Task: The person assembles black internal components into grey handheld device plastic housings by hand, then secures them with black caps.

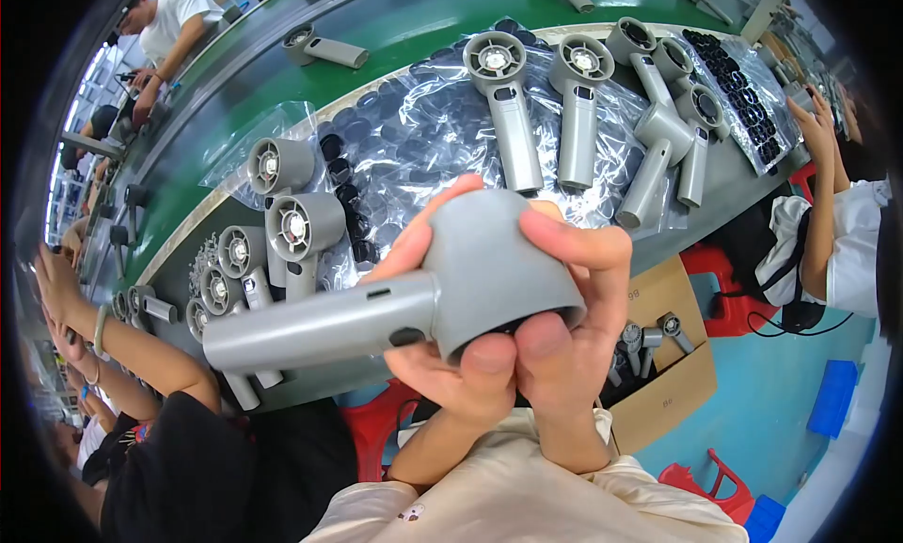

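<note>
A grey handheld fan [499,251] is gripped by both my hands in front of my chest. Its handle points left, with a small slot and a dark oval button or opening on it. My left hand [456,378] wraps the head near the handle, thumb on the lower rim. My right hand [594,308] closes round the opposite side, its thumb pressed at the same rim beside the left one. A dark ring or edge shows inside the opening under the thumbs; the rest of the inside is hidden.
Several similar fans [508,120] lie on the bench beyond, over clear plastic bags with black round parts [404,134]. More fans [306,228] stand at left. A green conveyor [414,40] runs behind. A cardboard box [691,383] holds fans at right. Co-workers' arms [141,350] flank me.
</note>
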`<state>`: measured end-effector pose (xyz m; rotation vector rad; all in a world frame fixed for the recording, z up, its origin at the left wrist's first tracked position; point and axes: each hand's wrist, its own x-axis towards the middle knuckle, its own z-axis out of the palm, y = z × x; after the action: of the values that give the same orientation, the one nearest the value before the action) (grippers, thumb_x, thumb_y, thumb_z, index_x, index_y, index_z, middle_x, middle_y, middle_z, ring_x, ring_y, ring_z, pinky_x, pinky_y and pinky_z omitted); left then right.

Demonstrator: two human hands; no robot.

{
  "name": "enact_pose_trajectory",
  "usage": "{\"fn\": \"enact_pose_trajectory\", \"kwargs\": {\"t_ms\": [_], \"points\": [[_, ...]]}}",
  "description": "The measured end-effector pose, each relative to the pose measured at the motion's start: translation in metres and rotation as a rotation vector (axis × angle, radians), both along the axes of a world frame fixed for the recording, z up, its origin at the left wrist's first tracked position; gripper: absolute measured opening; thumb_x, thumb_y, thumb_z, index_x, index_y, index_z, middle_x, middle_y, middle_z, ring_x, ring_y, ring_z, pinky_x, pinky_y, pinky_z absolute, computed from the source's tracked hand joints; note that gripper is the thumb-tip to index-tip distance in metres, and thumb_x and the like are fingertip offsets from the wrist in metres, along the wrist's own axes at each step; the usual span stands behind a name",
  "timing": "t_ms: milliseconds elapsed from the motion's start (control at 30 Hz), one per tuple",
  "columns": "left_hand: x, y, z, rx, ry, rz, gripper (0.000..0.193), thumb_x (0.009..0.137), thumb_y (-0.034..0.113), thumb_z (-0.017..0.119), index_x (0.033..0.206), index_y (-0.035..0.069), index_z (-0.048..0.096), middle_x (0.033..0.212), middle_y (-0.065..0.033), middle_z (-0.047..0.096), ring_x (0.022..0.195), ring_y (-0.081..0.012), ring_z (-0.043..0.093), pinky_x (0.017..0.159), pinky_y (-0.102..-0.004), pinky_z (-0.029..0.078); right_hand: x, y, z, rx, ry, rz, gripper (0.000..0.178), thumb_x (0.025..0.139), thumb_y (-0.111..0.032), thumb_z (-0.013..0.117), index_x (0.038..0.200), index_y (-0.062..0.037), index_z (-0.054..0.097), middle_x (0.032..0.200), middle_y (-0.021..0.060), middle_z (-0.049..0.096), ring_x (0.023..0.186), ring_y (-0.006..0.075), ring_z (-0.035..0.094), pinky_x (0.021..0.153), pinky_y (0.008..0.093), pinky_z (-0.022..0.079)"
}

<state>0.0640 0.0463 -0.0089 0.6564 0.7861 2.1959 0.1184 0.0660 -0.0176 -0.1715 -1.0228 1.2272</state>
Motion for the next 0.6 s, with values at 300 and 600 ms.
{"fn": "enact_pose_trajectory", "kwargs": {"t_ms": [300, 600], "points": [[-0.021, 0.012, -0.003, -0.029, 0.160, -0.191, 0.064, 0.079, 0.018, 0.072, 0.128, -0.006, 0.039, 0.126, -0.0228, 0.050, 0.116, -0.0254, 0.050, 0.100, -0.0369, 0.039, 0.001, 0.012, -0.004, -0.112, -0.074, -0.027, 0.048, 0.083, -0.012, 0.069, 0.122, 0.0021, 0.047, 0.120, 0.0176, 0.052, 0.110, 0.0209, 0.051, 0.096, 0.0331, 0.039], [-0.130, 0.048, 0.087, -0.682, 1.324, -0.237, 0.031, 0.086, 0.030, 0.062, 0.084, -0.001, 0.063, 0.074, -0.0077, 0.066, 0.063, -0.0129, 0.060, 0.060, -0.0248, 0.047, 0.067, 0.032, -0.011, -0.265, 0.235, -0.270, 0.068, 0.093, -0.042, 0.048, 0.140, 0.0004, 0.026, 0.142, 0.0128, 0.034, 0.125, 0.0280, 0.041, 0.105, 0.0432, 0.033]]}}
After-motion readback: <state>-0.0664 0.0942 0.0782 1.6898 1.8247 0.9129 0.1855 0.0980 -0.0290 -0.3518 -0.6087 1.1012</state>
